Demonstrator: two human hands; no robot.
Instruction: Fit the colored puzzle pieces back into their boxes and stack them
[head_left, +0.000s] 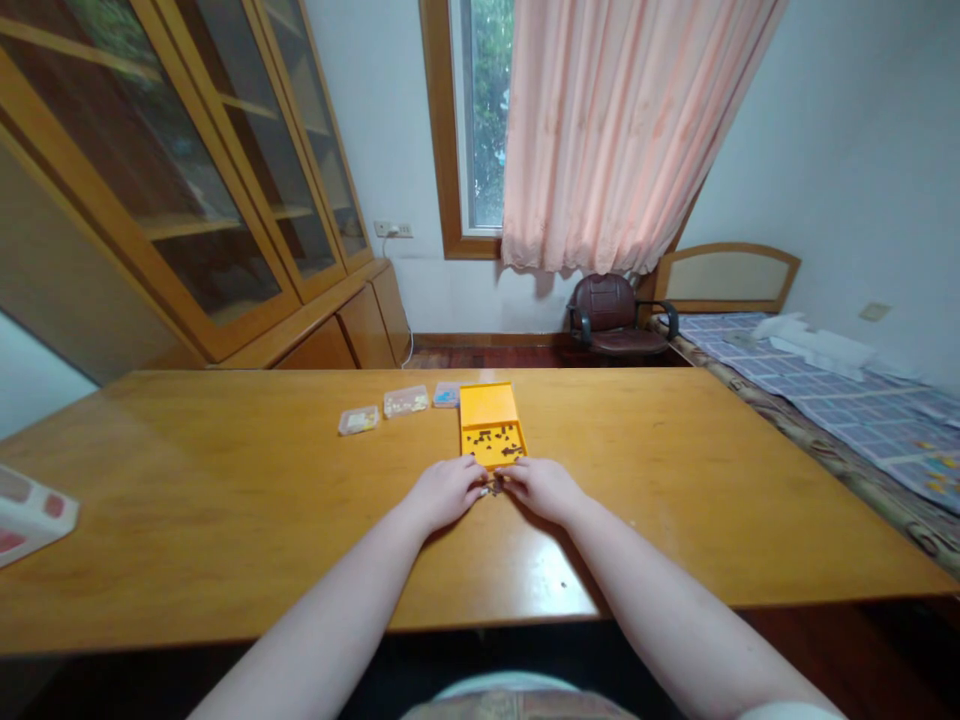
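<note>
An orange tray (487,410) lies on the wooden table (225,500), with several small dark pieces scattered in its near half. My left hand (444,492) and my right hand (541,487) rest on the table just in front of the tray, their fingertips meeting. Both hands are closed in a pinch around a tiny dark thing (494,487) between them, too small to name.
Three small clear boxes (358,419) (406,401) (446,394) sit left of the tray. A white and red object (30,512) lies at the table's left edge. Behind are a glass-door cabinet (187,180), a dark chair (611,318), a pink curtain (622,130) and a bed (840,410).
</note>
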